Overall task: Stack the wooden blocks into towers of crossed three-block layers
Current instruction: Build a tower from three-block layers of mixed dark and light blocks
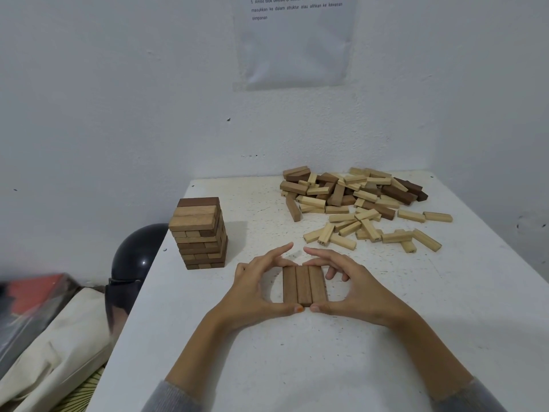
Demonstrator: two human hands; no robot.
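tower (pixel 199 233) 1 | laid blocks (pixel 303 285) 3 | hands (pixel 255 289) (pixel 356 292) 2 | helmet (pixel 139 251) 1

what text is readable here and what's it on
Paper sheet on the wall: "5 Ambil blok berbaki di sekitar kawasan ... masukkan ke dalam struktur atau alihkan ke kawasan simpanan"; first line's end cut off.
Loose blocks: dark marks on some ends, too small to read.

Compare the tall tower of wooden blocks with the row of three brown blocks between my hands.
The tall tower of wooden blocks rises many crossed layers; the flat row of three brown blocks is one layer. The tower mixes light and dark wood; the row is evenly brown. The tower stands untouched; the left hand and right hand hold the row. Both lay blocks three abreast.
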